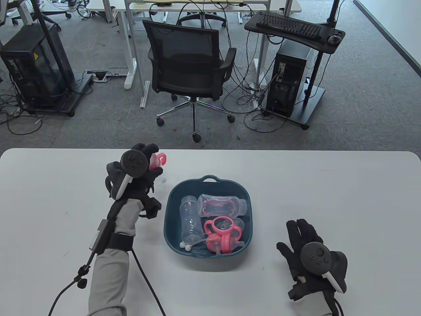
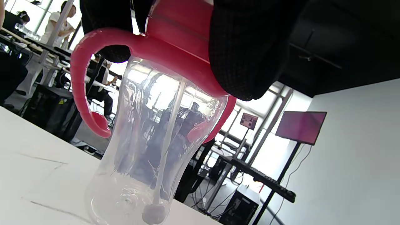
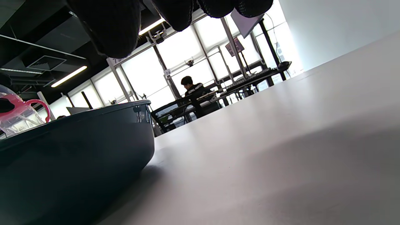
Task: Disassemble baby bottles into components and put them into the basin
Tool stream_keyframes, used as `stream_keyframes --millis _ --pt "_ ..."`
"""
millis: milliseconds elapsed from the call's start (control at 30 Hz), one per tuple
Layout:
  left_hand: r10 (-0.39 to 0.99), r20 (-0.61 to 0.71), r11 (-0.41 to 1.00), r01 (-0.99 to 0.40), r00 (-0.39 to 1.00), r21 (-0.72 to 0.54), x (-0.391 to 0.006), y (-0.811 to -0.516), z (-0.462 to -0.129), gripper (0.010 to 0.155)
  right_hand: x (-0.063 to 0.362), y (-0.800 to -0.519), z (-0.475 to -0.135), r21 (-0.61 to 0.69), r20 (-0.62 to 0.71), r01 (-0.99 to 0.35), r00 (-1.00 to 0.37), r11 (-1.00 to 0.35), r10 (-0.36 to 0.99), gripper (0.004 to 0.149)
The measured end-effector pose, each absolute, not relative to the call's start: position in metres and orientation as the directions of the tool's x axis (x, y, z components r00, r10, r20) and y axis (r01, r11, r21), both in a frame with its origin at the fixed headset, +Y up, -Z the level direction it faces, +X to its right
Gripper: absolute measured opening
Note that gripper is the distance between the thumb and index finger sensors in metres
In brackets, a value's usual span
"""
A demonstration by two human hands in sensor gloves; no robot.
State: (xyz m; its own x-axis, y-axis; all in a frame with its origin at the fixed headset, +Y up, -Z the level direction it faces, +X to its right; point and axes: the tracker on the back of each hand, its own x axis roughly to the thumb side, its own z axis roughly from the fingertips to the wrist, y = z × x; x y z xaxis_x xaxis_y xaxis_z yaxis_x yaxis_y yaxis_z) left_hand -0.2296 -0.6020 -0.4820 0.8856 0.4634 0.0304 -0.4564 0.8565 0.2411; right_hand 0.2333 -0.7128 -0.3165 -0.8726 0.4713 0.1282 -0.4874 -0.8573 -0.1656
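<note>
Left hand [image 1: 139, 166] is at the far left of the white table [image 1: 329, 197], fingers curled down over the pink top of an upright baby bottle [image 2: 150, 150], grasping it by the collar. Bottle body is clear, pink handles [image 2: 82, 90] curve down on both sides, and a straw with a weighted end [image 2: 153, 213] hangs inside to the base. Left wrist view shows the base on or just above the table, can't tell which. The bottle sits left of and slightly farther than the dark teal basin [image 1: 171, 210], not touching it. Basin is mid-table and holds a clear bottle body [image 1: 190, 219] lying along its left side, another clear body with pink showing through it [image 1: 223, 204] lying across the far side, a pile of pink handled collars [image 1: 222, 235] at near right, and straw pieces [image 1: 185, 246] at the near edge. Right hand [image 1: 304, 245] is released, fingers straight and spread, palm down on the table right of the basin, near edge, holding nothing and well apart from the bottle
</note>
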Motion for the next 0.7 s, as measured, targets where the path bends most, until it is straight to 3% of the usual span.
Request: stream_keyframes --millis 467,700 --pt "0.441 0.303 0.805 -0.522 0.845 0.281 -0.172 -0.549 -0.4 0.079 0.216 -0.708 -0.313 -0.162 0.223 -0.546 -0.832 -0.822 0.508 0.075" --pt "0.473 0.359 0.79 -0.568 0.804 0.23 -0.134 -0.555 -0.375 0.079 0.21 -0.707 -0.311 -0.137 0.271 -0.616 -0.777 -0.776 0.568 0.077"
